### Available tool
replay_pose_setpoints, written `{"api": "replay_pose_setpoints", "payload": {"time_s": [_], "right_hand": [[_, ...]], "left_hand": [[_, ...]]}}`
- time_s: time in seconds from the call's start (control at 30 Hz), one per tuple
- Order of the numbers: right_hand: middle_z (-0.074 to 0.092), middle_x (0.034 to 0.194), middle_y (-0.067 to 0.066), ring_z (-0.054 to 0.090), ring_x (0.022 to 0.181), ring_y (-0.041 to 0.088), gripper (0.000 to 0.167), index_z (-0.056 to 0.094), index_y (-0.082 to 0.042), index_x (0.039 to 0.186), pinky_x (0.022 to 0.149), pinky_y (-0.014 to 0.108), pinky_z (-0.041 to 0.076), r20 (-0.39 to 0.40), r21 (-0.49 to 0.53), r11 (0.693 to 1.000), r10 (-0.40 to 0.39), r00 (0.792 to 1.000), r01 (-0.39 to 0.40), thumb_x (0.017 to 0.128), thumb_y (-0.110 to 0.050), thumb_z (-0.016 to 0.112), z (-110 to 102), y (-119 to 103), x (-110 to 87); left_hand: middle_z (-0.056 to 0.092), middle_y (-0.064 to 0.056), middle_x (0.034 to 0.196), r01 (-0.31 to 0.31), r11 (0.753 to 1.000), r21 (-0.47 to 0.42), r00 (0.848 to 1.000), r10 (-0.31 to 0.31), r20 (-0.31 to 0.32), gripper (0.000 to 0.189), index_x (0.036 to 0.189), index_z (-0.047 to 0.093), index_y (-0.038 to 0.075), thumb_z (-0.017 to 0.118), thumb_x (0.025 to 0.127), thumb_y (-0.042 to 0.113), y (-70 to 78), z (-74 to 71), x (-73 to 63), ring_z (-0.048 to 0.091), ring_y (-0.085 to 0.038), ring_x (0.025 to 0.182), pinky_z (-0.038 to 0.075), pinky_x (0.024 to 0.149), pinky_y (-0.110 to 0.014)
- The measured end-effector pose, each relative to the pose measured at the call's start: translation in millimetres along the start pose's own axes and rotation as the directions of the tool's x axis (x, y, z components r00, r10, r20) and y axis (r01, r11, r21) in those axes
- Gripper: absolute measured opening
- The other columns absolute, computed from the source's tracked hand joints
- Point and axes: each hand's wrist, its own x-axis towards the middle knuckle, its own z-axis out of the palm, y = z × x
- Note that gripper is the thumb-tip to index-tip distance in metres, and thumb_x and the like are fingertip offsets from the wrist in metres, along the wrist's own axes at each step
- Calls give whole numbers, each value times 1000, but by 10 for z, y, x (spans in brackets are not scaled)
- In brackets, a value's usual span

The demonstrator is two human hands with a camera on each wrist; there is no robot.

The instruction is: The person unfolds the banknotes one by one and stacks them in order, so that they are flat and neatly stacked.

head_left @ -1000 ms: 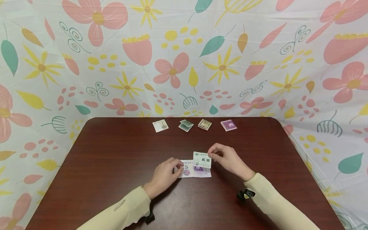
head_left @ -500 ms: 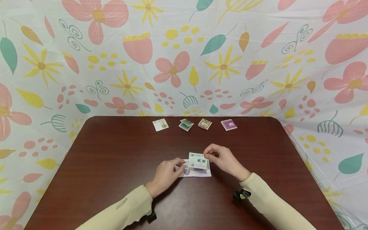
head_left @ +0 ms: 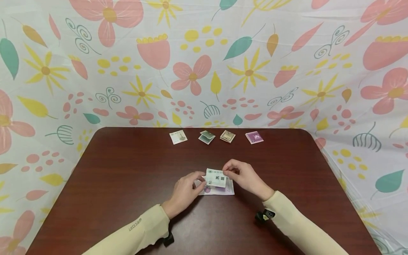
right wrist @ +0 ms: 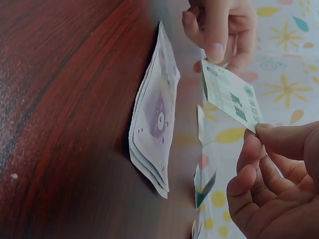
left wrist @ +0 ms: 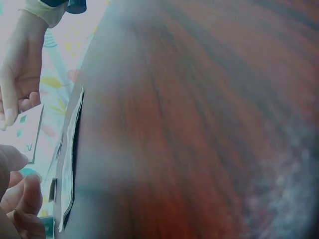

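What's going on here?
A person's right hand pinches a corner of a pale green banknote marked 2. The left hand is at its opposite end; whether it grips it too, I can't tell. The note is raised above layered purple paper money lying on the table. Near the far edge sit, left to right, a pale note, a folded green note, a brown note and a small purple note.

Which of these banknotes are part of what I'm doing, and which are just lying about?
Seemingly in the job:
green banknote marked 2, held in your right hand
purple banknote marked 5, below it

Apparently just lying about:
pale banknote marked 1
folded green banknote
folded brown banknote
folded purple banknote
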Motion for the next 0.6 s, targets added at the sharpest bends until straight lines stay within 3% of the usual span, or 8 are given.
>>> {"api": "replay_pose_setpoints", "payload": {"time_s": [0.6], "right_hand": [[69, 85, -7, 62, 77, 8, 9, 71, -14, 96, 68, 26, 50, 55, 13, 999, 43, 998, -44, 95, -6, 74, 96, -62, 1]], "left_hand": [[66, 8, 86, 15, 990, -137, 996, -26, -81, 13, 93, 68, 16, 81, 92, 14, -16, 0, 11, 54, -4, 65, 47, 61, -22]]}}
